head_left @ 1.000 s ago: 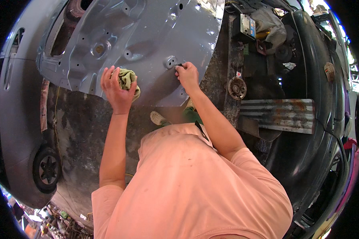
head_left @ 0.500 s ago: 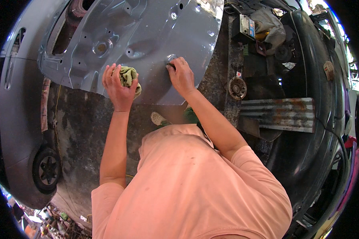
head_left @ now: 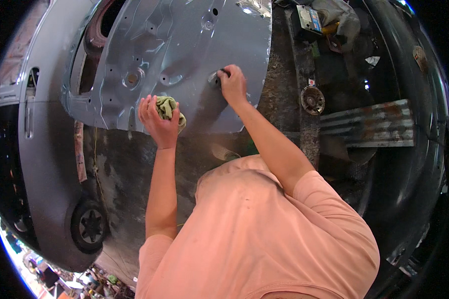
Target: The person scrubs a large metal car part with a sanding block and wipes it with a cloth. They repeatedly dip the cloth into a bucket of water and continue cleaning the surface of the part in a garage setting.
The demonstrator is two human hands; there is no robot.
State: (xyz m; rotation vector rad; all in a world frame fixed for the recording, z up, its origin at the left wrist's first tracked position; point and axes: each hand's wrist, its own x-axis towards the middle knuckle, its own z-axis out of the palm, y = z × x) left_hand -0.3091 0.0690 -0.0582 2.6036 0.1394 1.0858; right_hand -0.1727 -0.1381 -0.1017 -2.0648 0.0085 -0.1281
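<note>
1. One gray panel (head_left: pixel 194 55) lies in front of the person, its near edge above the floor (head_left: pixel 129 164). It is glossy, with pressed ridges, round dimples and small dark holes; light glares at its far edge.
2. The right hand (head_left: pixel 233 84) is at a dimple, fingers curled in and nearly closed, pinching a small dark piece (head_left: pixel 223 73), mostly covered by the fingertips.
3. The left hand (head_left: pixel 159 122) is at the near edge, fingers half open around a crumpled green rag (head_left: pixel 165 107), thumb on its other side.
4. Beyond the panel's left side, an opening shows a reddish ring (head_left: pixel 96 35).
5. Right of the panel are a boxy battery (head_left: pixel 308 20), a round metal disc (head_left: pixel 313 99) and a rusty corrugated sheet (head_left: pixel 369 124).
6. A gray car (head_left: pixel 45 174) stands at left, a dark one (head_left: pixel 424 99) at right.
7. Clutter (head_left: pixel 90 284) fills the lower left corner; any containers there are too small to make out, contents included.
</note>
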